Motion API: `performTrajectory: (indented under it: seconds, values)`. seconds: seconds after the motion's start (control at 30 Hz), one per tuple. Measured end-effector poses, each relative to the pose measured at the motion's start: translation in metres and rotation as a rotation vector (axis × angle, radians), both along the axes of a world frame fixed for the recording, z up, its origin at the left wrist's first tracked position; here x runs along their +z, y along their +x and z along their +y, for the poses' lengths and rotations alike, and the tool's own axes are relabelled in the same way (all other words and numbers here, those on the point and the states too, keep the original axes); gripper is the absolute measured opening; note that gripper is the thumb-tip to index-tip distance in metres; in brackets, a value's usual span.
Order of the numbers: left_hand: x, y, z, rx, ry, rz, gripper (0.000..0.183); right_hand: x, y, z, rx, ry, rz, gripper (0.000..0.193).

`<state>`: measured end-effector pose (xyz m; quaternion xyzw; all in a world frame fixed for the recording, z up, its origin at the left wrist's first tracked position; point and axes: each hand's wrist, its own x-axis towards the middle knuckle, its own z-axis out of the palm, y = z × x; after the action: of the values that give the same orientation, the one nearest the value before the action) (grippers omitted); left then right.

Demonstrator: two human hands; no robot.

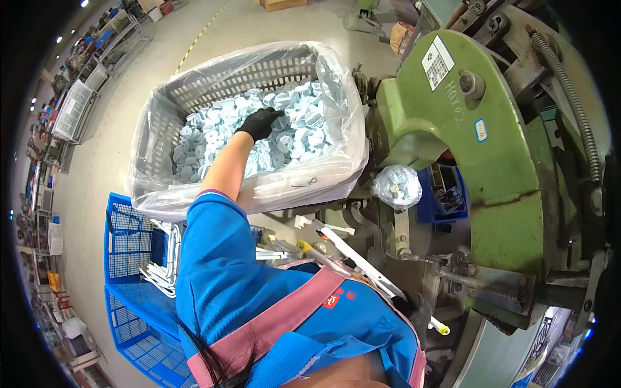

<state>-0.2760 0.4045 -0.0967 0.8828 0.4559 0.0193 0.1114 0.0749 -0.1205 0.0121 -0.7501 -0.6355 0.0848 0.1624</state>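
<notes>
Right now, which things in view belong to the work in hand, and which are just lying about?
In the work:
gloved left hand
pale discs it reaches among
plastic-lined crate holding them

Apparently just lying about:
cardboard box, top edge
white mesh rack, far left

Yellow floor line (pixel 198 41), pale wire rack (pixel 75 111) at left, cardboard box (pixel 284 4) at the top edge

Gloved left hand (pixel 260 124) at pale discs (pixel 223 126), lined crate (pixel 252 77), green machine (pixel 498 171)
</notes>
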Motion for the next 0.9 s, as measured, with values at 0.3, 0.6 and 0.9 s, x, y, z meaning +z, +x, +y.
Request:
performTrajectory:
  seconds: [0.3, 0.6, 0.9]
  values:
    - [0.001, -0.021, -0.001, 0.275, -0.466, -0.409, 0.032, -0.013, -0.004, 0.004, -0.147, -0.064, 0.044, 0.019]
    - [0.022, -0.016, 0.002, 0.649, -0.753, -1.257, 0.026, -0.022, 0.001, 0.011, -0.029, -0.012, 0.046, 0.019]
    - [0.025, 0.013, 0.006, 0.581, -0.737, -0.894, 0.066, -0.015, -0.005, 0.012, -0.149, -0.013, 0.125, 0.020]
